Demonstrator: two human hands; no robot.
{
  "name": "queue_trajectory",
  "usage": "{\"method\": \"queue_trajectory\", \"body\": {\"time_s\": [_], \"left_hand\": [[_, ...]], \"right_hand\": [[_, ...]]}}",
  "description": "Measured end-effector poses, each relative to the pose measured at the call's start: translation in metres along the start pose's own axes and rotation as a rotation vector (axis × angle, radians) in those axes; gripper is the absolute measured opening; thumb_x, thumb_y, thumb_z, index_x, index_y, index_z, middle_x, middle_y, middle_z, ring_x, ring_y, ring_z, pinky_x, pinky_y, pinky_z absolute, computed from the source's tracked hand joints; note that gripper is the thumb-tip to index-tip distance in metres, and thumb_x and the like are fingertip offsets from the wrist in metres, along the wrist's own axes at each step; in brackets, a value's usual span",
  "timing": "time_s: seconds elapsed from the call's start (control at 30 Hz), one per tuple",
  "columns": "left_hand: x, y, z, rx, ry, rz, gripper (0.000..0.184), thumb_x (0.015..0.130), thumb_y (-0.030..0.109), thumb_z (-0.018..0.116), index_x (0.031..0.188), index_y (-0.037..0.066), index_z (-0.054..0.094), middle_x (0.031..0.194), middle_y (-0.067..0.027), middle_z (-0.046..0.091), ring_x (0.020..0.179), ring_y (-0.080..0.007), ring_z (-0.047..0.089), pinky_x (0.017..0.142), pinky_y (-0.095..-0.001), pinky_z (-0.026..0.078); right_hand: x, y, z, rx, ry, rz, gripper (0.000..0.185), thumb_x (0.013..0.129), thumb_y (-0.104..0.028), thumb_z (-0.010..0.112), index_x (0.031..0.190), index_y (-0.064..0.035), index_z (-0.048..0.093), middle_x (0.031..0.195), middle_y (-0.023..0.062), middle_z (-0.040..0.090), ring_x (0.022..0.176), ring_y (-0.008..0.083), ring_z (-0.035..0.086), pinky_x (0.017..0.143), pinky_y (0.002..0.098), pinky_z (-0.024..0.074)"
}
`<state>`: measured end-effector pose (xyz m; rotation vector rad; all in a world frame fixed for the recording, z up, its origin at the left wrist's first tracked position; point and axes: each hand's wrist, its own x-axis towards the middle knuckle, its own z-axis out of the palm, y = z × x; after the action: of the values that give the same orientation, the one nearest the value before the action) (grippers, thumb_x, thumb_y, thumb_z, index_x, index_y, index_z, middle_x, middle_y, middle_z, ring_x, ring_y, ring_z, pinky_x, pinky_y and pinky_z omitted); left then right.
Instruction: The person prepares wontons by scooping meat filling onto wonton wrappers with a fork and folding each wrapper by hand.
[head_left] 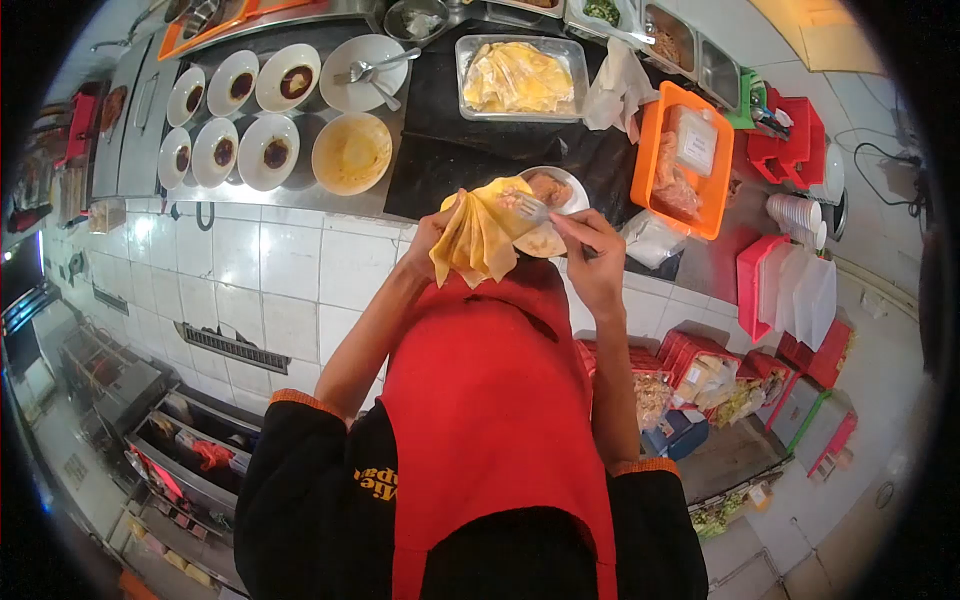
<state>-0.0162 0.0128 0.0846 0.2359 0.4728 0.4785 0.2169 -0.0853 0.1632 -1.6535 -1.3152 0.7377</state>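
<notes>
My left hand is closed on a fanned stack of yellow wonton wrappers, whose loose edges hang down over the counter's front edge. In my right hand is a fork, its tines at the upper wrapper where some pinkish filling shows. Just beyond the fork, a white plate carries a mound of pinkish-brown minced filling. Farther back, more yellow wrappers lie in a clear tray.
Left on the counter stand several white bowls with dark sauce, a yellow-stained bowl and a plate with cutlery. An orange basket with bagged food sits right, beside a crumpled plastic bag. Metal containers line the back.
</notes>
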Motion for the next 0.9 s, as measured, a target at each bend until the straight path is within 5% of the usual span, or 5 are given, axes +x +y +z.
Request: {"method": "queue_trajectory", "body": {"time_s": [0.13, 0.23, 0.43, 0.67, 0.9], "left_hand": [[0.001, 0.01, 0.036, 0.094, 0.143, 0.067, 0.053, 0.108, 0.043, 0.037, 0.134, -0.001, 0.052, 0.12, -0.0112, 0.065, 0.105, -0.0211, 0.067, 0.091, -0.0339, 0.056], [0.001, 0.017, 0.035, -0.038, 0.037, 0.089, 0.055, 0.108, 0.044, 0.037, 0.136, -0.001, 0.05, 0.12, -0.0114, 0.065, 0.105, -0.0206, 0.067, 0.093, -0.0346, 0.056], [0.0, 0.025, 0.041, 0.286, 0.122, 0.087, 0.053, 0.107, 0.046, 0.039, 0.13, 0.0, 0.052, 0.118, -0.0123, 0.065, 0.103, -0.0201, 0.067, 0.092, -0.0345, 0.055], [-0.002, 0.021, 0.06, 0.298, 0.101, 0.063, 0.051, 0.106, 0.045, 0.042, 0.129, 0.001, 0.053, 0.114, -0.0111, 0.066, 0.099, -0.0189, 0.068, 0.089, -0.0336, 0.055], [-0.004, 0.026, 0.06, 0.228, 0.181, 0.209, 0.052, 0.108, 0.041, 0.038, 0.131, -0.003, 0.052, 0.116, -0.0115, 0.065, 0.101, -0.0181, 0.067, 0.09, -0.0332, 0.055]], "right_hand": [[0.008, 0.005, 0.0, 0.054, 0.105, -0.072, 0.026, 0.092, 0.009, 0.059, 0.109, -0.0009, 0.074, 0.092, 0.0052, 0.065, 0.082, 0.0082, 0.058, 0.068, 0.0196, 0.0439], [0.005, -0.002, -0.025, 0.069, 0.074, 0.103, 0.024, 0.094, 0.007, 0.058, 0.111, -0.0009, 0.074, 0.091, 0.0044, 0.064, 0.081, 0.0083, 0.057, 0.067, 0.0192, 0.0424], [0.014, -0.05, -0.05, 0.101, -0.133, 0.061, 0.036, 0.089, 0.014, 0.053, 0.111, -0.0054, 0.075, 0.081, 0.0016, 0.064, 0.07, 0.0071, 0.054, 0.057, 0.0223, 0.0362], [0.036, -0.04, -0.067, 0.177, -0.233, 0.181, 0.03, 0.092, 0.012, 0.054, 0.107, -0.0038, 0.075, 0.079, 0.0021, 0.066, 0.064, 0.0067, 0.048, 0.054, 0.0234, 0.0356], [0.042, -0.053, -0.1, 0.095, -0.299, 0.147, 0.03, 0.089, 0.014, 0.054, 0.106, -0.0006, 0.075, 0.082, 0.0061, 0.069, 0.074, 0.0095, 0.061, 0.065, 0.0233, 0.0459]]}}
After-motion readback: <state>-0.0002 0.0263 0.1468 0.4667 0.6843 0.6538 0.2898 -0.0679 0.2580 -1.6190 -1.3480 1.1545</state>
